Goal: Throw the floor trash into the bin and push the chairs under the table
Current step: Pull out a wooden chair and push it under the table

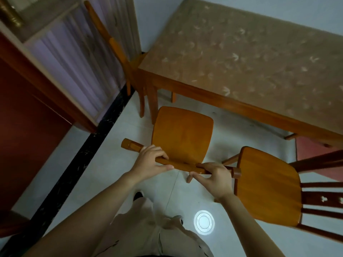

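Note:
A wooden chair stands directly below me, its seat facing the table and a short gap from the table's near edge. My left hand and my right hand both grip the chair's top back rail. A second wooden chair stands to the right, turned sideways and almost touching the first one. A third chair sits at the table's left end, its seat partly under the tabletop. No bin or floor trash is in view.
A dark red cabinet and a curtain line the left wall beside a black floor strip. A ceiling light's round reflection shines on the pale floor tiles near my feet. A red surface shows beneath the table's right side.

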A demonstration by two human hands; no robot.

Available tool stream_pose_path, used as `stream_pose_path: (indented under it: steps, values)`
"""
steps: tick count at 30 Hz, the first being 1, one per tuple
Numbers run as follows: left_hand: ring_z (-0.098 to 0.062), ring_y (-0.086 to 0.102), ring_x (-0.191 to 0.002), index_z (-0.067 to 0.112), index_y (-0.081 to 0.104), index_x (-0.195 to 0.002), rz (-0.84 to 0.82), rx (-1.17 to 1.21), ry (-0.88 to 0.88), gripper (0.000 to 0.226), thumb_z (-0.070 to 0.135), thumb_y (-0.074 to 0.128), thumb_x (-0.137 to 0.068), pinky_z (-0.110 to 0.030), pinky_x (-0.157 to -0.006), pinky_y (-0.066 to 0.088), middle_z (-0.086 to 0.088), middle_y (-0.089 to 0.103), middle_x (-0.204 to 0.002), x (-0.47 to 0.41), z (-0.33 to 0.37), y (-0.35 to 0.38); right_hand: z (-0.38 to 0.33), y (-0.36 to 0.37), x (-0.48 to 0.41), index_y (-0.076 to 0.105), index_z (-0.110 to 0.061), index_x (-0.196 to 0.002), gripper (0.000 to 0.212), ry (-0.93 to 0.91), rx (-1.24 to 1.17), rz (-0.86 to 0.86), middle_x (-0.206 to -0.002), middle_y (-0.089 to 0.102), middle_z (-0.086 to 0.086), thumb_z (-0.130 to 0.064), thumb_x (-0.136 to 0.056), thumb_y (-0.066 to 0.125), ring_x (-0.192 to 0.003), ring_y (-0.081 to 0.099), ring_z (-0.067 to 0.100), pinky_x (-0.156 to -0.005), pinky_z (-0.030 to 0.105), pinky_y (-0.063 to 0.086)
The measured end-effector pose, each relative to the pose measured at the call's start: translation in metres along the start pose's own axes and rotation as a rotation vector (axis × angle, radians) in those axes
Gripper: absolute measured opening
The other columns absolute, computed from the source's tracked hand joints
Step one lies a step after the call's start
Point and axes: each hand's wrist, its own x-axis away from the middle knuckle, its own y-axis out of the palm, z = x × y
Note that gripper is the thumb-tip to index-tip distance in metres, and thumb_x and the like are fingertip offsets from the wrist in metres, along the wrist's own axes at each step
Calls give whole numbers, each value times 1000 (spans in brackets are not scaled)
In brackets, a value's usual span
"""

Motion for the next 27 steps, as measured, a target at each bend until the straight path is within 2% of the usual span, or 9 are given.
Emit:
stream_pose_path:
  steps: [2, 5, 8, 10, 14, 17, 20, 23, 27]
  values:
    - [5, 49, -88, 43, 60, -80, 3, 5, 1, 35, 76, 61, -66, -12, -82, 23, 26, 58, -82, -6, -2, -2, 2, 2, -4, 72, -35, -84, 48, -12, -5, 13, -73, 56, -32, -78, -81, 52, -65, 56, -6, -57, 12, 46]
    - [4, 50, -89, 43, 60, -79, -6, 6, 4, 32, 72, 65, -66, -11, -82, 22, 25, 58, -81, -18, -4, -5, 6, 4, -15, 72, -31, -83, 53, -27, 12, 26, -73, 66, -21, -79, -81, 50, -64, 58, 2, -56, 24, 54]
    - [2, 52, -90, 40, 62, -79, -21, 19, 12, 31, 69, 67, -67, -16, -83, 26, 23, 60, -82, -35, -7, -10, 11, 7, -30, 71, -29, -78, 57, -7, 36, 28, -69, 67, -17, -81, -80, 49, -62, 58, 4, -54, 28, 55]
    - [2, 53, -90, 39, 63, -79, -27, 23, 14, 32, 68, 67, -67, -19, -82, 28, 23, 60, -83, -49, -9, -13, 13, 8, -42, 70, -28, -73, 58, 14, 47, 25, -64, 65, -18, -82, -79, 49, -64, 58, 2, -53, 25, 54]
    - [2, 53, -88, 39, 63, -78, -33, 30, 28, 33, 70, 66, -67, -21, -81, 30, 24, 60, -83, -74, -17, -20, 16, 12, -64, 70, -26, -71, 59, 47, 60, 29, -60, 61, -22, -81, -79, 51, -86, 56, -10, -52, 11, 44]
    - [2, 53, -87, 39, 63, -79, -38, 29, 43, 34, 71, 65, -67, -25, -82, 33, 24, 60, -82, -94, -24, -26, 17, 16, -83, 71, -30, -73, 56, 66, 62, 31, -61, 59, -25, -81, -79, 51, -79, 57, -9, -53, 8, 42]
    - [1, 53, -87, 38, 63, -79, -42, 23, 64, 36, 72, 64, -67, -23, -84, 30, 24, 60, -83, -114, -31, -31, 18, 20, -101, 72, -30, -74, 57, 77, 74, 44, -65, 64, -22, -82, -79, 50, -66, 58, -3, -53, 18, 52]
    - [-1, 53, -88, 35, 66, -81, -58, 15, 85, 38, 71, 64, -67, -24, -86, 31, 22, 60, -84, -133, -40, -39, 16, 23, -119, 72, -31, -74, 56, 80, 95, 46, -66, 65, -21, -82, -79, 50, -67, 59, 0, -53, 24, 55]
    - [-5, 54, -89, 33, 67, -81, -99, 28, 102, 37, 68, 67, -68, -31, -88, 35, 20, 61, -85, -163, -52, -51, 9, 28, -145, 73, -31, -79, 58, 119, 119, 26, -72, 67, -20, -83, -77, 48, -64, 58, 1, -55, 26, 56]
